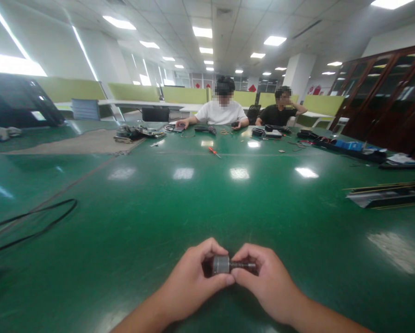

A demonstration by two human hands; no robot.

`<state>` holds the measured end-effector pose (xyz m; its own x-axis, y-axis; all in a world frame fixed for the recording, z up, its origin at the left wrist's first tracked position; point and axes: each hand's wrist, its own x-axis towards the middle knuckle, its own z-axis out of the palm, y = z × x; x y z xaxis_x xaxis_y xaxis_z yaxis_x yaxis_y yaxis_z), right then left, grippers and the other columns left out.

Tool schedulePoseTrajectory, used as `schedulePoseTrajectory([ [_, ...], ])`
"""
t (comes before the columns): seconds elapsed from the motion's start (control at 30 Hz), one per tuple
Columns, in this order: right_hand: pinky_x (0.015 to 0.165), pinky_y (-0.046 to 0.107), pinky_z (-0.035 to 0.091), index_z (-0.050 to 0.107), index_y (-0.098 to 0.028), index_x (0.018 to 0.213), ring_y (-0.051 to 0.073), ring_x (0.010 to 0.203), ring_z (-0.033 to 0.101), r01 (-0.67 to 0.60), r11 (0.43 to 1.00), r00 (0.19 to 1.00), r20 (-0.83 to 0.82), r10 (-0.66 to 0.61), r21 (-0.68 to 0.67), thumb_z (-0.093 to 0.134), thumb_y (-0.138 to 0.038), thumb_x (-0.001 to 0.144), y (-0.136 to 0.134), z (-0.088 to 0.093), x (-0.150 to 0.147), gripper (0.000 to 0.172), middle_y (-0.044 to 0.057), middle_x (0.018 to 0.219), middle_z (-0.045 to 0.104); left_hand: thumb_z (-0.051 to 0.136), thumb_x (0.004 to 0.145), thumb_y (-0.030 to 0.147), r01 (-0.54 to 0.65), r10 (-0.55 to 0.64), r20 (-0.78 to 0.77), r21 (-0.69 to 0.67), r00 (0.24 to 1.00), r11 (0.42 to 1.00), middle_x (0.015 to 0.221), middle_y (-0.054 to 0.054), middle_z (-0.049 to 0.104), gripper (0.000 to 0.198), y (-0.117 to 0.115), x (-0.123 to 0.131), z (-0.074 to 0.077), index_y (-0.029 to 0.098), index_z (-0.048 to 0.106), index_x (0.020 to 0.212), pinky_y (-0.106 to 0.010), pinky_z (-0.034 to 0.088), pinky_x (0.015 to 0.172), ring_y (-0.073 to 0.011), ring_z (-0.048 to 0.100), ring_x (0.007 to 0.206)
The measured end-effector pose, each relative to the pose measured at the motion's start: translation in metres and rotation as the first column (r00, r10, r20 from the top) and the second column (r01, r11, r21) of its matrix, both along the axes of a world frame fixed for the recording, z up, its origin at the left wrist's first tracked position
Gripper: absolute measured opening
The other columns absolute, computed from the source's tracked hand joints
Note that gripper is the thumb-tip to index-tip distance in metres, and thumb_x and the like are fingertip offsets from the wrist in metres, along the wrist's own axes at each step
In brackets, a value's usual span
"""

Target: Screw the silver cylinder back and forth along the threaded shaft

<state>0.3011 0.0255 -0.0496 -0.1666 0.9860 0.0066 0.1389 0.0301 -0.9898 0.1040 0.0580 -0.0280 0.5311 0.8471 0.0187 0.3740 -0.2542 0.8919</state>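
Note:
Between my two hands, close to me over the green tabletop [151,212], is a small grey cylinder with a ridged shaft [221,265], which looks like a small motor. It lies sideways, its shaft pointing right. My left hand [189,273] grips the cylinder body with thumb below and fingers above. Thumb and forefinger of my right hand [268,277] close around the dark ridged shaft, just beside the body. The fingertips of both hands nearly meet. Some of the fingers are hidden behind the hands.
A black cable [54,217] loops at left. An orange screwdriver [213,151] lies farther back. At right are a metal channel [384,196] and a dark tray [353,149]. Two people sit across the table, one in a white shirt [221,113], one in a black shirt [276,117].

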Motion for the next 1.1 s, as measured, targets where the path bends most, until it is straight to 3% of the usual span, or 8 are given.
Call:
schedulePoseTrajectory([
  [0.67, 0.064, 0.024, 0.041, 0.066, -0.017, 0.077, 0.014, 0.067, 0.055, -0.004, 1.000, 1.000, -0.006, 0.005, 0.026, 0.067, -0.015, 0.077, -0.0017, -0.0012, -0.0001, 0.002, -0.001, 0.071, 0.063, 0.076, 0.080, 0.034, -0.013, 0.013, 0.008, 0.016, 1.000, 1.000, 0.078, 0.003, 0.059, 0.027, -0.0015, 0.0009, -0.0009, 0.018, 0.061, 0.094, -0.024, 0.037, 0.065, -0.0153, 0.051, 0.072],
  [1.1, 0.064, 0.024, 0.042, 0.065, -0.017, 0.077, 0.014, 0.066, 0.054, -0.015, 0.999, 0.999, -0.033, 0.016, 0.028, 0.068, -0.016, 0.078, -0.0005, -0.0020, -0.0003, 0.003, -0.001, 0.071, 0.062, 0.075, 0.082, 0.041, -0.003, 0.002, 0.032, 0.019, 0.999, 1.000, 0.080, 0.001, 0.060, 0.030, -0.0009, -0.0013, -0.0024, 0.018, 0.062, 0.096, -0.025, 0.039, 0.066, -0.0168, 0.053, 0.074],
])
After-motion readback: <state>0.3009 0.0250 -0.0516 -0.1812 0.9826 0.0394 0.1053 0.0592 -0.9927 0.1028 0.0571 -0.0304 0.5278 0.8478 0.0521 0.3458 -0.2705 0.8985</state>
